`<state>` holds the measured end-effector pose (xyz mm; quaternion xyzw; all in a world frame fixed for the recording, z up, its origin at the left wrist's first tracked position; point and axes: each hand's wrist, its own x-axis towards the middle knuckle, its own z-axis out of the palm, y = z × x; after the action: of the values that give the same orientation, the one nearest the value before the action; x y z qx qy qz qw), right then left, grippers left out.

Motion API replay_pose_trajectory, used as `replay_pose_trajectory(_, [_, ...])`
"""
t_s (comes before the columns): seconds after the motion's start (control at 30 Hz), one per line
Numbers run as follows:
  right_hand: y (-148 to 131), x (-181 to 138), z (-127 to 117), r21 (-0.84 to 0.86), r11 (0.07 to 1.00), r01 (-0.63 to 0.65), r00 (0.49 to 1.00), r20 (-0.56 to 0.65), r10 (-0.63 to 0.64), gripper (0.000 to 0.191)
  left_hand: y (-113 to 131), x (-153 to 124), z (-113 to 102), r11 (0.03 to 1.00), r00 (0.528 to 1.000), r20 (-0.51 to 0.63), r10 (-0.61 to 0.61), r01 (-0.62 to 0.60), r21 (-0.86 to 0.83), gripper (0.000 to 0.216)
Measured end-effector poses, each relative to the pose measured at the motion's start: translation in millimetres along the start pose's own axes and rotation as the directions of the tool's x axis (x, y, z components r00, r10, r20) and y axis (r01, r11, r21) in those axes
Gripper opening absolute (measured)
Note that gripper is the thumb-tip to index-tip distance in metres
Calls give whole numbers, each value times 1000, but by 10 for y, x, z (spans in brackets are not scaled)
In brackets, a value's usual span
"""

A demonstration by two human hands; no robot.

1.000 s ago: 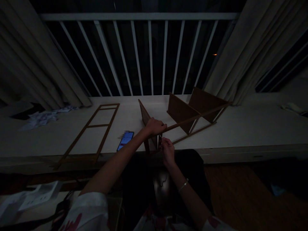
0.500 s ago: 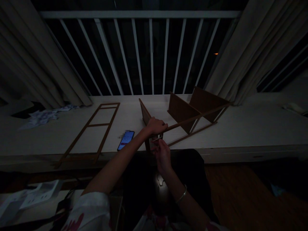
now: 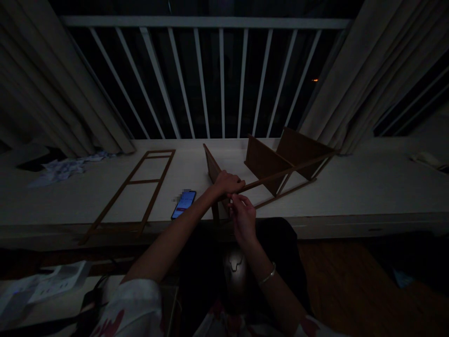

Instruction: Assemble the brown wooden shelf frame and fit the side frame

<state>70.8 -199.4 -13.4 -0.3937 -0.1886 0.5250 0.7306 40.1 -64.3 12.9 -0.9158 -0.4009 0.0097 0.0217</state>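
A brown wooden shelf unit (image 3: 268,179), with several panels between its rails, lies on its side on the white ledge. My left hand (image 3: 228,182) is closed over the near end of its upper rail, where a panel (image 3: 211,164) meets it. Just below, my right hand (image 3: 243,215) pinches with thumb and forefinger close under the left hand, at the joint. The thin bent metal hex key in its fingers is mostly hidden now in the dim light.
A separate wooden ladder-like frame (image 3: 143,181) lies on the ledge (image 3: 368,187) to the left, partly over its front edge. Beside it lies a lit phone (image 3: 184,204). Crumpled paper (image 3: 63,169) sits farther left. White railings (image 3: 221,84) and curtains (image 3: 336,70) stand behind.
My right hand has moved slightly up and right and turned, its fingers now nearer the left hand. The metal key that showed between its fingers is hardly visible. My left hand stays put.
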Motion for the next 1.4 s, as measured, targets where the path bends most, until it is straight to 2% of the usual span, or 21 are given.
replay_pose_trajectory(0.2, [-86,188,-86,-128,989,80,995,-42,-86,34,-2,-19,5,999,999,-5,37,-37,-3,50])
replay_pose_trajectory(0.33, [-132,369,-210,-151,975,161,982,-78,-175,35,6,-28,10,999,999,-15,31,-32,-12,52])
replay_pose_trajectory(0.5, [-22,490,-349,-149,973,178,979,-71,-190,34,21,-40,4,1000,999,-43,12,-12,-9,56])
replay_pose_trajectory(0.7, [176,443,-409,-180,963,200,973,-80,-217,33,37,-40,-9,999,999,-27,-27,27,-28,56])
replay_pose_trajectory(0.93, [363,333,-455,-261,951,165,981,-57,-186,33,32,-35,3,1000,999,-40,-16,15,-18,56])
replay_pose_trajectory(1.2, [552,86,-330,-288,949,131,990,96,-107,32,28,-47,-14,999,999,-46,-20,19,-31,55])
replay_pose_trajectory(1.4, [493,59,-269,-370,915,158,984,137,-115,29,19,-43,-21,999,999,-47,-9,7,-31,53])
